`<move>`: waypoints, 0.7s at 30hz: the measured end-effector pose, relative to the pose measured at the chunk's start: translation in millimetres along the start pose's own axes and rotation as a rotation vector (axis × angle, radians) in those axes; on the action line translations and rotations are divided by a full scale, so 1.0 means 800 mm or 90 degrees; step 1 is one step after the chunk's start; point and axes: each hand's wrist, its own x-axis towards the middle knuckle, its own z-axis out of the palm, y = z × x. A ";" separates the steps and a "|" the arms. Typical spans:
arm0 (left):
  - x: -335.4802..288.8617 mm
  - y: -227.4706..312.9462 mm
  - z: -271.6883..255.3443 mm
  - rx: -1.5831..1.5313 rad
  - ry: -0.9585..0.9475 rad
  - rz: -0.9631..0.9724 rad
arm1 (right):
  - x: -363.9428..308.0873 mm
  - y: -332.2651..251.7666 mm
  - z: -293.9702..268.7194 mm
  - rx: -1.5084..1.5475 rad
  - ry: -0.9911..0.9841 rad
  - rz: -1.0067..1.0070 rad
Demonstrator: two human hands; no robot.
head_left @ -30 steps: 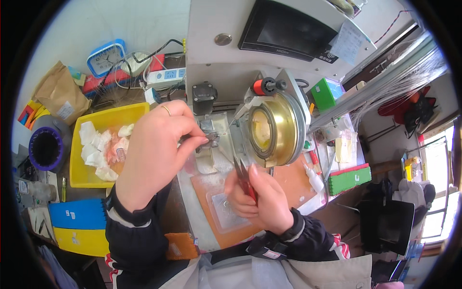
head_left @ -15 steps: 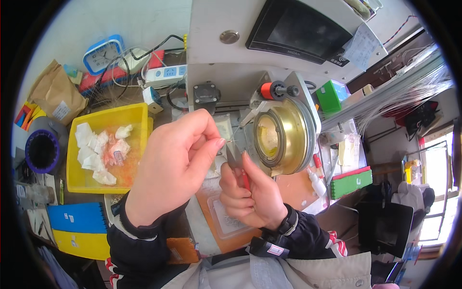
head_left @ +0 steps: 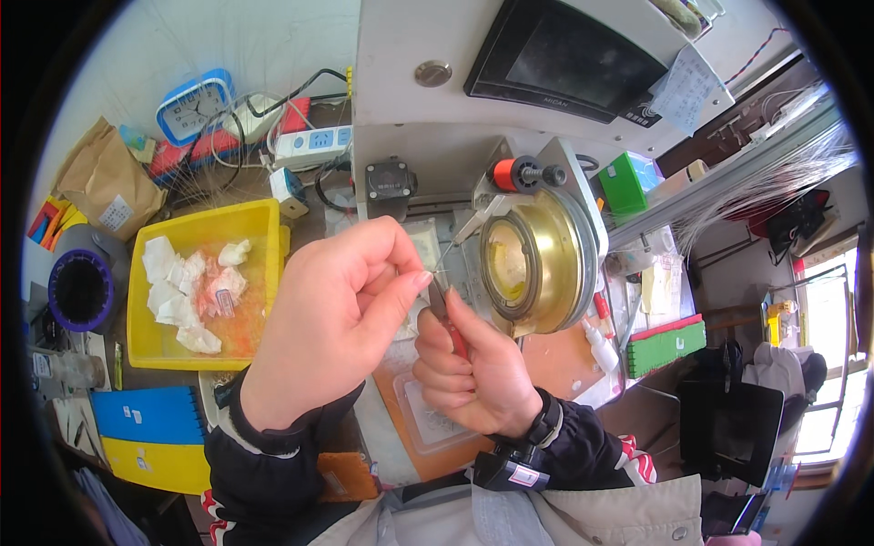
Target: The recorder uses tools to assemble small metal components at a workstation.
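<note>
In the middle of the view, my left hand [head_left: 341,314] is closed, thumb and forefinger pinched together. A very fine, thin strand [head_left: 446,253] shows by its fingertips; I cannot make out its kind. Close on its right, my right hand [head_left: 478,373] grips a small red-handled tool with a pointed grey metal blade [head_left: 442,298]. The blade points upward, its tip beside the left fingertips; whether they touch cannot be told. Just beyond and right of the hands stands a large brass-coloured drum [head_left: 564,264] on a machine, with a red spool [head_left: 512,173] above it.
A yellow tray [head_left: 273,273] with crumpled white tissues sits at left. Below my right hand is a clear plastic box [head_left: 423,428]. The machine's grey housing [head_left: 410,100] carries a dark screen [head_left: 574,59]. Fine fibres hang along a rail [head_left: 728,173] at upper right.
Both hands stay close together, the left fingertips slightly lower and further right. The tool's blade now sits nearer to and partly behind the left fingertips.
</note>
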 end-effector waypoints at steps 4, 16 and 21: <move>0.000 0.003 -0.002 0.016 -0.007 0.001 | -0.002 -0.001 0.003 0.020 -0.003 -0.016; -0.021 0.027 -0.014 -0.043 0.111 0.085 | -0.008 0.000 0.006 -0.014 0.039 -0.016; -0.036 0.046 -0.008 0.055 0.187 0.243 | -0.085 0.001 -0.026 -0.392 -0.008 -0.161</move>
